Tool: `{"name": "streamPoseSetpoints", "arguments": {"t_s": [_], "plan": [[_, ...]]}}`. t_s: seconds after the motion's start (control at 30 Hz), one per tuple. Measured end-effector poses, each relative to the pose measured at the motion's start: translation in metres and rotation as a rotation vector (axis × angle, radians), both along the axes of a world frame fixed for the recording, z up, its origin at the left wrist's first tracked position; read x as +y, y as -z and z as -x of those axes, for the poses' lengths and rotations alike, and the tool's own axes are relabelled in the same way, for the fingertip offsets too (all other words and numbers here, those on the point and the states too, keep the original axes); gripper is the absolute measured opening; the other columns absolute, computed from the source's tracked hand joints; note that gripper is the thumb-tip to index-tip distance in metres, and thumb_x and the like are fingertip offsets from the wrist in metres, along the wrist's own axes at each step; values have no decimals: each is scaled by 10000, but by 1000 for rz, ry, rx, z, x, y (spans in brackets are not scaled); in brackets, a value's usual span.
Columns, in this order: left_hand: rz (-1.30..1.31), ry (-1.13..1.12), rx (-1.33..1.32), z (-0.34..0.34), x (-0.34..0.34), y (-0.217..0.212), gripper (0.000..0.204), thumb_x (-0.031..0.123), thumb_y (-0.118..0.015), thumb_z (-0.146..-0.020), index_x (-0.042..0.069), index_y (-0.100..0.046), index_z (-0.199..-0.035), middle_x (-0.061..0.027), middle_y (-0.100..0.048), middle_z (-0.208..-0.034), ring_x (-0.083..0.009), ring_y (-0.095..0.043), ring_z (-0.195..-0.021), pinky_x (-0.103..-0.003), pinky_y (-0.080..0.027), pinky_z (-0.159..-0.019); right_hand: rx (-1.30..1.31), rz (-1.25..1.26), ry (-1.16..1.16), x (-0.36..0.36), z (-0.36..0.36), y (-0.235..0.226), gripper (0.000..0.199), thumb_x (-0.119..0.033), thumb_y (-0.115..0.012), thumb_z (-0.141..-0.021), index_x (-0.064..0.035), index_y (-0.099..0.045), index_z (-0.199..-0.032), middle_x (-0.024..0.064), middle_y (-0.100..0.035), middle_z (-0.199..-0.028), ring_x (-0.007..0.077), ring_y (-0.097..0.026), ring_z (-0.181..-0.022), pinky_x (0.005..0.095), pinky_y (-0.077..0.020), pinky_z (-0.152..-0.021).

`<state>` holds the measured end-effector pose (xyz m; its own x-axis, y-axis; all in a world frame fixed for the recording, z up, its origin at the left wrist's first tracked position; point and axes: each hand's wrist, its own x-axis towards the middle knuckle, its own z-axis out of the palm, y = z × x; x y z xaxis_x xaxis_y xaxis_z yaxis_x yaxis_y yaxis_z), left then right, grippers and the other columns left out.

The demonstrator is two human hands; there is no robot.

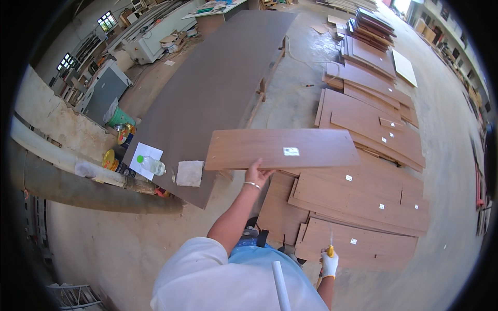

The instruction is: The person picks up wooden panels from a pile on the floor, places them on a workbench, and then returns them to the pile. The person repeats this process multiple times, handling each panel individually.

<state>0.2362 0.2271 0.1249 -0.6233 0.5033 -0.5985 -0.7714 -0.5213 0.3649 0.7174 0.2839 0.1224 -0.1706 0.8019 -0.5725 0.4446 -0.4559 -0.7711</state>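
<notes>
My left hand (256, 174), bare with a bracelet at the wrist, grips the near edge of a long brown wood-grain board (311, 147). The board is raised off the stacks, and a small white label sits near its middle. My fingers pass under the board and are partly hidden. At the lower right my right hand (329, 263), in a white glove, is closed round a yellow-handled screwdriver (331, 250), its thin metal shaft pointing up and away. Beneath that tool lies a labelled brown panel (384, 249) on a low stack.
A long dark tabletop (218, 67) stretches away on the left. Its near end carries a clear bottle with a green cap (151, 165), white paper (140, 151) and a pale folded cloth (190, 173). Panel stacks (373, 127) run along the floor at right. A thick pipe (104, 196) crosses the left side.
</notes>
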Motion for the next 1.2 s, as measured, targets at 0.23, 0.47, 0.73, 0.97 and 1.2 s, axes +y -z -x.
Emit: {"name": "streamPoseSetpoints", "arguments": {"t_s": [0.23, 0.47, 0.73, 0.97, 1.2], "plan": [[-93, -356, -20, 154, -74, 38, 394, 153, -641, -912, 28, -499, -1258, -165, -587, -1248, -350, -605, -1127, -551, -552, -922, -182, 183, -288, -72, 69, -1, 135, -36, -644, -755, -16, -706, -873, 43, -679, -770, 136, -611, -618, 279, -494, -566], [-112, -682, -35, 224, -55, 42, 424, 141, -607, -939, 10, -468, -1317, -174, -574, -1274, -349, -589, -1162, -511, -535, -963, -294, 210, -267, -91, 81, -42, 138, -28, -640, -753, 2, -692, -878, 60, -680, -785, 156, -629, -629, 298, -513, -552], [-274, -717, -164, 260, -14, 67, 641, 395, -596, -962, 0, -372, -1414, -199, -482, -1400, -316, -579, -1197, -459, -534, -973, -396, 194, -126, -119, 74, -54, 151, -75, -654, -754, -9, -712, -877, 67, -689, -775, 154, -641, -639, 311, -520, -568], [-159, -478, -128, 268, 41, 82, 802, 564, -538, -943, 32, -279, -1485, -97, -388, -1526, -277, -609, -1164, -441, -530, -916, -855, 172, -93, -173, 60, -50, 299, -330, -718, -719, -87, -752, -891, 148, -720, -821, 302, -700, -802, 388, -528, -743], [-166, -396, -119, 293, 51, 103, 786, 640, -453, -942, 24, -369, -1424, -139, -524, -1410, -298, -616, -1135, -455, -517, -921, -973, 129, 14, -196, 62, -62, 246, -329, -705, -757, -91, -724, -813, 124, -695, -738, 288, -673, -697, 385, -521, -661]]}}
